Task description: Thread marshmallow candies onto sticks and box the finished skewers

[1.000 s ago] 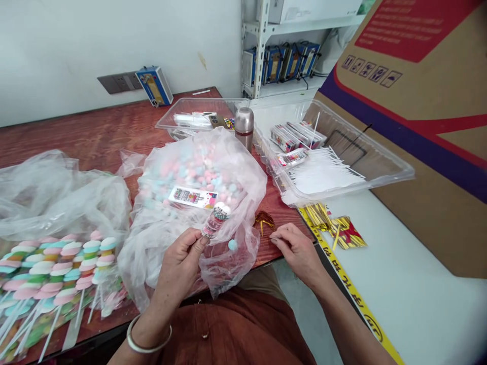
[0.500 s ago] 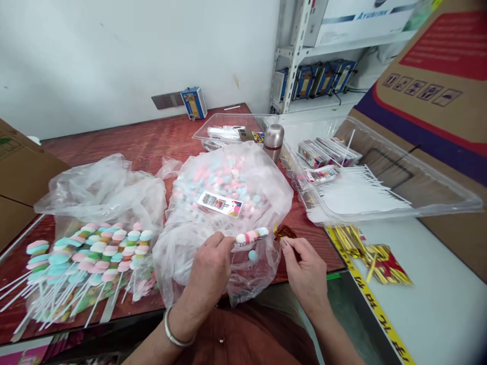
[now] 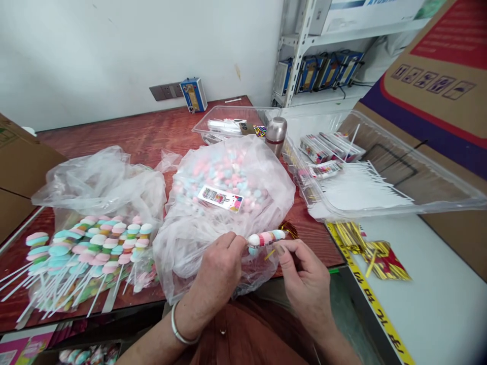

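My left hand (image 3: 220, 266) is closed round the end of a marshmallow skewer (image 3: 266, 238) in clear wrap, which points to the right. At its far end, the fingers of my right hand (image 3: 306, 274) pinch a thin gold twist tie (image 3: 269, 254). Behind the skewer's tip lies a bunch of gold ties (image 3: 291, 230). Both hands are over the front of a big clear bag (image 3: 182, 248) of loose pink, blue and white marshmallows. A printed card (image 3: 221, 198) rests on the bag.
Several marshmallow skewers (image 3: 101, 242) lie at the left beside a crumpled plastic bag (image 3: 102, 177). On the right, a clear tub (image 3: 384, 209) holds white sticks and printed cards. A steel flask (image 3: 276, 133) stands behind the bag. Gold tie packets (image 3: 386, 259) lie on the right-hand table.
My right hand has taken a gold twist tie from the bunch and brought it left to the skewer's end. The skewer has shifted slightly right in my left hand.
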`<state>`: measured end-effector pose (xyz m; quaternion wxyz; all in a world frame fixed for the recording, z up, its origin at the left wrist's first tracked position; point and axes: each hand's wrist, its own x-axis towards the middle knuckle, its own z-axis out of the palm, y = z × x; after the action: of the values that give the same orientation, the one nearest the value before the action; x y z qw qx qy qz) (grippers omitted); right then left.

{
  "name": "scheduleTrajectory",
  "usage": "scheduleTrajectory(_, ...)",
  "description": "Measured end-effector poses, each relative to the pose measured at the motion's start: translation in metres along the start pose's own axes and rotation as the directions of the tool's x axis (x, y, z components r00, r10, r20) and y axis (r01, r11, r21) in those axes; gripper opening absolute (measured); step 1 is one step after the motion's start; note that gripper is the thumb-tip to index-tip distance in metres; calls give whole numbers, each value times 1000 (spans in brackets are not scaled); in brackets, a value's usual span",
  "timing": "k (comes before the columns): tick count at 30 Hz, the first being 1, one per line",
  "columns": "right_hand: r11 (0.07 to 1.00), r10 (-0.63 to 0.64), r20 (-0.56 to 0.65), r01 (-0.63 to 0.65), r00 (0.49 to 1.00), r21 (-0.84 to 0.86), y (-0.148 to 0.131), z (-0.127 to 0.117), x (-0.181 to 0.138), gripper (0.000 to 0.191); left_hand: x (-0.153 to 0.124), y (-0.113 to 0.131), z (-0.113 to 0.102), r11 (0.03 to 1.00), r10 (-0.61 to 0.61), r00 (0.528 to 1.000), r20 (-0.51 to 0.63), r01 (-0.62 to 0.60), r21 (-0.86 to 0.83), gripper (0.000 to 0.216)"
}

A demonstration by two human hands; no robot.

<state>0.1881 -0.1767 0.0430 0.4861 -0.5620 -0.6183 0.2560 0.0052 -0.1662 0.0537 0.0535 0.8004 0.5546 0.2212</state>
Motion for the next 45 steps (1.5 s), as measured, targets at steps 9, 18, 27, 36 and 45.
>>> scheduleTrajectory(9,953,39,-53,-53,998,-298,45,-22,6,18,-4,-22,-13,997,-82,987,-137,80,-14,17)
scheduleTrajectory(18,683,86,274,144,958,-717,36,4,-7,10,-10,-25,-18,996,-83,983,-164,79,-32,16)
scheduleTrajectory(27,637,62,277,176,959,-751,47,3,-10,13,-15,-29,-21,996,-90,980,-177,91,-1,14)
scheduleTrajectory(36,613,55,290,196,956,-765,55,6,-10,14,-14,-31,-19,996,-92,979,-182,92,-12,13)
scheduleTrajectory(45,590,-405,18,276,914,-758,7,-8,1,14,-20,-19,-20,1000,-9,1000,0,9,23,24)
